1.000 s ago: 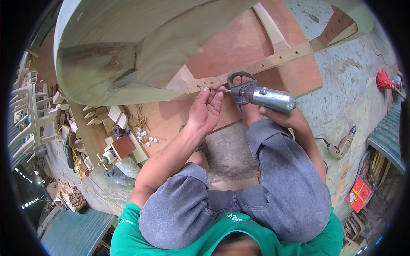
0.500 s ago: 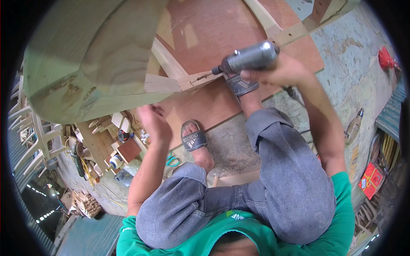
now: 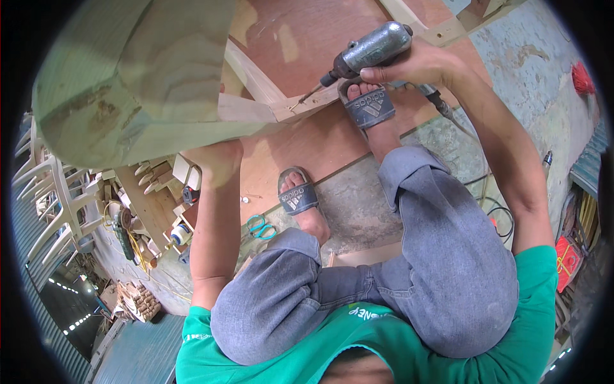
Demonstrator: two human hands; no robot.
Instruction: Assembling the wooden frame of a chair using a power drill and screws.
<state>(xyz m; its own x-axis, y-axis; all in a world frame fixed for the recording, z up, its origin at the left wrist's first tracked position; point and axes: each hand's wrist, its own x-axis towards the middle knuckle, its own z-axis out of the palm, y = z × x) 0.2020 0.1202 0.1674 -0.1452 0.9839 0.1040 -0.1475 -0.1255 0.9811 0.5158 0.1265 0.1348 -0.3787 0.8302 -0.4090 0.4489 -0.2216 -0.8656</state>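
Observation:
My right hand [image 3: 416, 64] is wrapped round a silver air screwdriver [image 3: 377, 48], with a hose at its grip end. Its long thin bit points down and left, the tip at or very near a screw [image 3: 295, 105] in a pale wooden rail [image 3: 300, 110]. I cannot tell whether they touch. At the lower edge of a large curved wooden panel [image 3: 83, 137], my left hand [image 3: 216, 159] reaches up against the wood. The panel hides its fingers. Pale wooden slats [image 3: 256, 77] join the rail behind.
The frame lies over a reddish-brown board [image 3: 320, 160], where my sandalled feet stand. Teal-handled scissors [image 3: 261, 227] lie on the floor beside my left foot. Wood offcuts and tools, including an angle grinder [image 3: 121, 233], are at left, near stacked chair frames [image 3: 57, 185]. An air hose [image 3: 502, 214] curls at right.
My left hand has moved up and left to the panel's edge. The screwdriver has shifted slightly up, its bit staying by the screw. My view has shifted a little.

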